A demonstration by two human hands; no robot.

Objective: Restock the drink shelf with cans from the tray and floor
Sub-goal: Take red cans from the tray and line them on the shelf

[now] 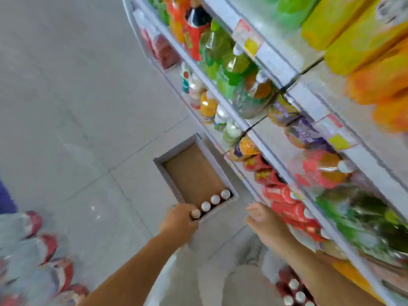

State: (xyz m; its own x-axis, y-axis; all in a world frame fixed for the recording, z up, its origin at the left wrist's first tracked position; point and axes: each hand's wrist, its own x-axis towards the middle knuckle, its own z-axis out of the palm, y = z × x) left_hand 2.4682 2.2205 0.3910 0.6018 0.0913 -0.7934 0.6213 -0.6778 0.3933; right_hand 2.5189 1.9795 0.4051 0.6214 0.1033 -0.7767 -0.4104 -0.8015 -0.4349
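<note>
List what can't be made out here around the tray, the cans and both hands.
Head view only:
1. The can in the left hand: body hidden by that hand and the tray wall; only its top shows.
2. The right hand: fingertips smeared by motion blur.
3. The price labels: too blurred to read.
4. The floor cans: cut off by the bottom edge, so uncountable.

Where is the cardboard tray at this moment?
In the head view the cardboard tray lies on the floor at centre, just left of the drink shelf, with the left hand gripping the end can of its near row.
</note>
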